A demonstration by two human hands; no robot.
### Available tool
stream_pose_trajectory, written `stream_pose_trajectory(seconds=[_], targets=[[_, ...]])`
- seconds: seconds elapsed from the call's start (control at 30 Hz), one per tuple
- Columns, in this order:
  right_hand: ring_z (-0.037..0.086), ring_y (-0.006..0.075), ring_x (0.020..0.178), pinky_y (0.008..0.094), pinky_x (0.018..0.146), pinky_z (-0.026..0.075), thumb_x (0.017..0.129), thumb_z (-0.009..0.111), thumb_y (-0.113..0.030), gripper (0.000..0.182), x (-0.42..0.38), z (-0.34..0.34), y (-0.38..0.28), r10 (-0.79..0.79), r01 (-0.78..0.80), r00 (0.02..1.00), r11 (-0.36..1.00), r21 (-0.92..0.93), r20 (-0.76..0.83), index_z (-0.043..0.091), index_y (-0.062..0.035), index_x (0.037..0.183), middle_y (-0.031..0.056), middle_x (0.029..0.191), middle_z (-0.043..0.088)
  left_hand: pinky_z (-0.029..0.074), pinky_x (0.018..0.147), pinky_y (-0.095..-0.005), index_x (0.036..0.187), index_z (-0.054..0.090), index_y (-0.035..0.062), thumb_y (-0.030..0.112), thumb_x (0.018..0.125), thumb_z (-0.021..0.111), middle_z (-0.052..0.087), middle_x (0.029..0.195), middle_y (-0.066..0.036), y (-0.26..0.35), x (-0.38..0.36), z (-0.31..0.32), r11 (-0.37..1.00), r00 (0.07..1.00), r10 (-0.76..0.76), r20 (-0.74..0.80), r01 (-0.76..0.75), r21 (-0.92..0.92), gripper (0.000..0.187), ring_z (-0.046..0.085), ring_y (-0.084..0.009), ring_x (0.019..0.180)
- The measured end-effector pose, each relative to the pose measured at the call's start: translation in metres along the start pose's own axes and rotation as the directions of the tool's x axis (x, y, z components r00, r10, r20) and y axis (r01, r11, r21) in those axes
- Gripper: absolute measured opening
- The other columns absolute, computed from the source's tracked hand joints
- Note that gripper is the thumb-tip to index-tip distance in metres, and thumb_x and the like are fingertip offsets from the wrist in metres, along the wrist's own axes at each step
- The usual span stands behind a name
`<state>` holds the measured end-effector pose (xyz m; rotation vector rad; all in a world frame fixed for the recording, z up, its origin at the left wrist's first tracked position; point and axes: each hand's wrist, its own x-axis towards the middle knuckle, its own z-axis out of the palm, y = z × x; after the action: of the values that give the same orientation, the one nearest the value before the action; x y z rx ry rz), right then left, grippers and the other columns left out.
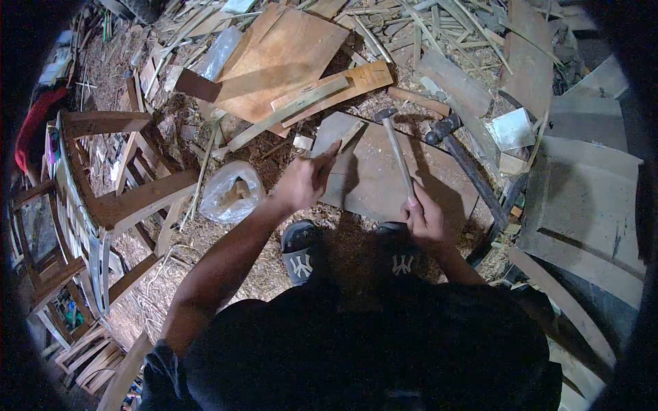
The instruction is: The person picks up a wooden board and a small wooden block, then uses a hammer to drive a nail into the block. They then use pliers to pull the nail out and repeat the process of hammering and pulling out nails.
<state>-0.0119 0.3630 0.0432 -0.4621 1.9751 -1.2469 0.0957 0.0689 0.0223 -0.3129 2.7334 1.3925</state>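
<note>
My right hand (425, 216) is closed around the lower end of a hammer (399, 154). The hammer has a pale handle, and its dark head points away from me over a broad wooden board (411, 171) on the ground. Over the board's left part, my left hand (308, 179) grips a short wooden strip (352, 135), index finger stretched along it. The thumb is mostly hidden. Right of the board lies a second, heavier hammer (473, 164) with a dark handle. Beside my left forearm sits a clear plastic bag (233, 193) with brownish contents.
Wooden chair-like frames (137, 198) stand at the left. A large plywood sheet (281, 58) and several planks lie ahead. Curved panels (582, 205) lean at the right, near a whitish block (513, 129). Shavings and offcuts cover the ground around my sandals (301, 257).
</note>
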Motion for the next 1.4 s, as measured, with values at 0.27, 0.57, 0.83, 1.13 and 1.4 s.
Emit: stream_pose_trajectory(seconds=[0.27, 0.57, 0.83, 1.13, 1.4], targets=[[0.065, 0.0212, 0.088, 0.0343, 0.085, 0.053, 0.107, 0.049, -0.021, 0.047, 0.021, -0.012, 0.019, -0.307, 0.299, 0.951, 0.888, -0.35, 0.033, 0.046, -0.0004, 0.149, 0.0195, 0.11, 0.069, 0.053, 0.07, -0.0493, 0.144, 0.055, 0.0059, 0.005, 0.094, 0.054, 0.064, 0.091, -0.034, 0.003, 0.005, -0.008, 0.999, 1.0, -0.007, -0.008, 0.007, -0.032, 0.049, 0.067, -0.0468, 0.076], [0.067, 0.0406, 0.11, 0.0409, 0.092, 0.053, 0.102, 0.055, -0.022, 0.048, 0.022, -0.03, 0.011, -0.159, 0.229, 0.97, 0.85, -0.474, 0.182, 0.051, -0.0056, 0.147, 0.0257, 0.133, 0.062, 0.053, 0.074, -0.0503, 0.144, 0.056, 0.0062, 0.006, 0.094, 0.054, 0.065, 0.093, -0.034, 0.011, 0.004, -0.012, 0.999, 0.999, -0.039, 0.005, 0.039, -0.039, 0.049, 0.066, -0.049, 0.084], [0.068, 0.0436, 0.103, 0.0473, 0.087, 0.054, 0.103, 0.054, -0.02, 0.045, 0.023, -0.031, 0.009, -0.239, 0.29, 0.956, 0.841, -0.457, 0.167, 0.052, -0.0045, 0.145, 0.0264, 0.126, 0.065, 0.053, 0.076, -0.0522, 0.146, 0.053, 0.0069, 0.005, 0.092, 0.054, 0.066, 0.092, -0.032, 0.006, 0.004, -0.012, 1.0, 1.0, -0.028, 0.011, 0.028, 0.013, 0.054, 0.065, -0.0502, 0.085], [0.07, 0.0438, 0.093, 0.0472, 0.082, 0.054, 0.102, 0.056, -0.02, 0.046, 0.022, -0.034, -0.007, -0.37, 0.411, 0.911, 0.828, -0.382, 0.181, 0.053, -0.004, 0.145, 0.0289, 0.119, 0.066, 0.055, 0.084, -0.0437, 0.144, 0.054, 0.0034, 0.003, 0.095, 0.053, 0.067, 0.108, -0.033, 0.007, 0.006, -0.011, 0.987, 0.983, -0.159, 0.093, 0.161, -0.013, 0.049, 0.072, -0.0412, 0.098], [0.069, 0.0463, 0.093, 0.0452, 0.082, 0.055, 0.102, 0.058, -0.022, 0.044, 0.023, -0.037, -0.026, -0.166, 0.249, 0.966, 0.806, -0.537, 0.199, 0.055, -0.0001, 0.141, 0.0304, 0.115, 0.067, 0.053, 0.073, -0.0497, 0.148, 0.051, 0.0115, 0.004, 0.09, 0.055, 0.064, 0.089, -0.033, 0.005, 0.006, -0.013, 0.991, 0.987, -0.129, 0.093, 0.132, -0.026, 0.059, 0.067, -0.0472, 0.082]])
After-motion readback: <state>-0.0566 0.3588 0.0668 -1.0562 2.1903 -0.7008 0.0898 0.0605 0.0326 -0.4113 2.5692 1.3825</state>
